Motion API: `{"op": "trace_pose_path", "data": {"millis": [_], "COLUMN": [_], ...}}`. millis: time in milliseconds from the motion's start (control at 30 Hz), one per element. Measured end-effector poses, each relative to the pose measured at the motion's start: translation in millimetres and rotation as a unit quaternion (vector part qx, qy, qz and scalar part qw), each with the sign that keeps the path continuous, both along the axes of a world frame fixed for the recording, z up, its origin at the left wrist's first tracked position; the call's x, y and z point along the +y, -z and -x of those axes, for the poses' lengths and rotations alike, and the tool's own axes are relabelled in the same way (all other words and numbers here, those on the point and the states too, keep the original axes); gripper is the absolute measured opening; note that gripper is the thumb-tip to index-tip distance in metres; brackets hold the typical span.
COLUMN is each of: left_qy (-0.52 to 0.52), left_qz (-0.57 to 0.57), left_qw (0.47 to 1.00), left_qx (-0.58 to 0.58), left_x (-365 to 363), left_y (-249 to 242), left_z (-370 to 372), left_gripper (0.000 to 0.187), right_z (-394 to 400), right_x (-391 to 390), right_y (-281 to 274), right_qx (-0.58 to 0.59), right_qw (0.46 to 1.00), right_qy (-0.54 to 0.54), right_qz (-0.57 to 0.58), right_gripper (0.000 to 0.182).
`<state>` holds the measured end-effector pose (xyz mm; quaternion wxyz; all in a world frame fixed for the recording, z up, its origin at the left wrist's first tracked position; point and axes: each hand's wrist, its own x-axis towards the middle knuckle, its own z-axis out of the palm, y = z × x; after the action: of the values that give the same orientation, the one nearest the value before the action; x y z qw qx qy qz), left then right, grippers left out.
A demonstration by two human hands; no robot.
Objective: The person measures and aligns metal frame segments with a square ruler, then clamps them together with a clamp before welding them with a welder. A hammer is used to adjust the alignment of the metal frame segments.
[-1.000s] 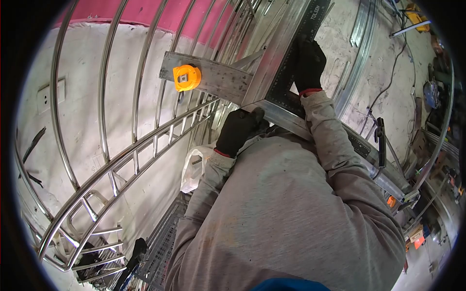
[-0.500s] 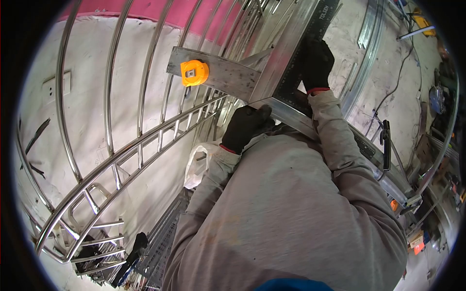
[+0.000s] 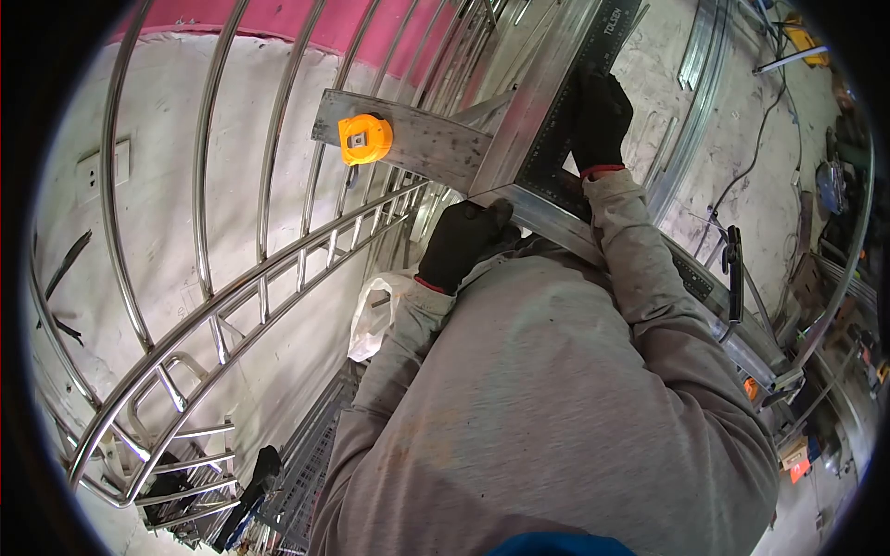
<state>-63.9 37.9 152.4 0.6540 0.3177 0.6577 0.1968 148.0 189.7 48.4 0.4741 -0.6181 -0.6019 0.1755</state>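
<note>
left hand (image 3: 461, 243): black glove, gripping the corner of the metal frame (image 3: 528, 111) | right hand (image 3: 601, 119): pressed flat on the black square ruler (image 3: 565, 139) inside that corner | change: barely any, hands stayed put | yellow tape measure (image 3: 364, 138): left of corner

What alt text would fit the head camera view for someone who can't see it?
Two black-gloved hands, left hand and right hand, press a black square against the corner of metal bars. An orange tape measure sits on a flat metal bar.
</note>
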Motion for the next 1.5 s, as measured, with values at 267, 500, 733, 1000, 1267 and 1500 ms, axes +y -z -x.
{"op": "trace_pose_path", "data": {"millis": [267,500,733,1000,1267,1500], "left_qy": [-0.009,-0.004,0.062,0.196,0.045,0.244], "left_qz": [-0.028,-0.030,-0.089,-0.214,-0.007,-0.029], "left_qw": [1.000,0.999,0.994,0.953,0.998,0.956], "left_qx": [-0.011,-0.013,0.023,0.085,0.036,0.161], "left_x": [-5.1,-6.8,-7.6,-8.7,-6.6,16.3], "left_y": [8.1,17.3,21.2,36.2,20.8,-32.0], "left_z": [-0.7,0.8,3.0,-2.7,-1.1,-2.9], "left_gripper": [0.056,0.052,0.048,0.053,0.062,0.044], "right_z": [1.1,3.8,3.2,3.5,22.1,16.2], "right_x": [3.3,3.5,4.1,11.6,5.5,2.7], "right_y": [15.0,19.2,19.3,45.0,14.0,14.1], "right_qx": [0.159,0.213,0.205,-0.231,0.324,0.090], "right_qw": [0.987,0.976,0.978,0.967,0.941,0.982], "right_qy": [0.015,0.028,0.027,0.058,0.093,0.136], "right_qz": [0.029,0.021,0.016,-0.088,0.023,-0.099], "right_gripper": [0.021,0.018,0.014,0.004,0.016,0.007]}}
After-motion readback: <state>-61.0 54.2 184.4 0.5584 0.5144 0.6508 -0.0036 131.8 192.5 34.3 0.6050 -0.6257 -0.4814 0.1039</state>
